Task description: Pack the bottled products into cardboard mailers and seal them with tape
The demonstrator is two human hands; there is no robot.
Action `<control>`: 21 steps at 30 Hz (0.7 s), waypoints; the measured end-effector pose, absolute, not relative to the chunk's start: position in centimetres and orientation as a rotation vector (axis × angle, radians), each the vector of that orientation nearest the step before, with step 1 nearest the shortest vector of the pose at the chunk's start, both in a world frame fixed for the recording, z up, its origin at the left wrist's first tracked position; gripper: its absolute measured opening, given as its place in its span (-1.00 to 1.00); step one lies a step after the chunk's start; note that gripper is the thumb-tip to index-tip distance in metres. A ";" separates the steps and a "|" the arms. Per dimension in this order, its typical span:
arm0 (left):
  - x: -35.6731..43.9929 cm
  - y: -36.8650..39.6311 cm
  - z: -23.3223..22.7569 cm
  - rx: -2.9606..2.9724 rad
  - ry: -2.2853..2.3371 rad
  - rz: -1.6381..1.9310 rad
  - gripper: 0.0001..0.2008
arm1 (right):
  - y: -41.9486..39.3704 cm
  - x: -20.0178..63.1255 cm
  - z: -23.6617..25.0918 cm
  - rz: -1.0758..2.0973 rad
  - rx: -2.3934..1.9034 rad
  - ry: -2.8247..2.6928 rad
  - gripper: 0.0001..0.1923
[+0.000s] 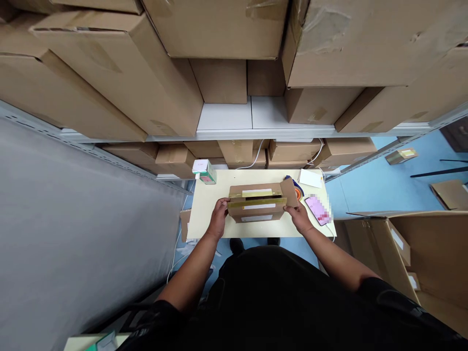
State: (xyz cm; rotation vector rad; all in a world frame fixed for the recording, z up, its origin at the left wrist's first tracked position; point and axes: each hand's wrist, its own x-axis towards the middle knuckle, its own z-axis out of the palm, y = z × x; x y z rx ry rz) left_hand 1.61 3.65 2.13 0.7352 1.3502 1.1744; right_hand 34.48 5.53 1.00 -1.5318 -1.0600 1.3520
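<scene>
Cardboard everywhere, and right in the middle of it sits a small brown box [258, 204] on the pale table [204, 214], flaps partly folded, with white labels and yellowish tape strips showing across its top. Left hand [218, 217] is on the box's left end, fingers curled around the edge, grip closed against the cardboard. Right hand [300, 218] is at the box's right end, fingertips pressed to the near corner just under a raised flap [289, 191], so both hands are clamping the box from either side. Both forearms are bare, coming up from a black top at the bottom of the view.

Just right of the box lies a pink phone [317, 209], flat on the table and close to the right hand. Behind the raised flap, something orange and dark blue [299, 191] peeks out; too hidden to tell what it is. Farther right of the box, toward the back edge, a white card [311, 178] lies flat. Back-left of the box stands a small white and green carton [205, 171]. A white cable [252, 163] runs along behind the box. Above and behind it all, a metal shelf [237, 132] is stacked with big brown cartons [109, 78]. Right of the box, off the table, a large open carton [413, 253] stands on the blue floor [369, 187].
</scene>
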 end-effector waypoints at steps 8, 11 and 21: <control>2.2 1.4 -0.1 0.692 1.388 1.176 -0.58 | 2.5 36.4 -1.3 1.360 -1.619 -1.115 -0.49; 2.0 1.2 -0.3 0.658 1.432 1.170 -0.57 | 1.7 36.8 -1.6 1.417 -1.590 -1.059 -0.47; 1.9 2.5 0.0 0.803 1.505 1.106 -0.64 | 2.1 37.1 -0.6 1.487 -1.572 -0.819 -0.38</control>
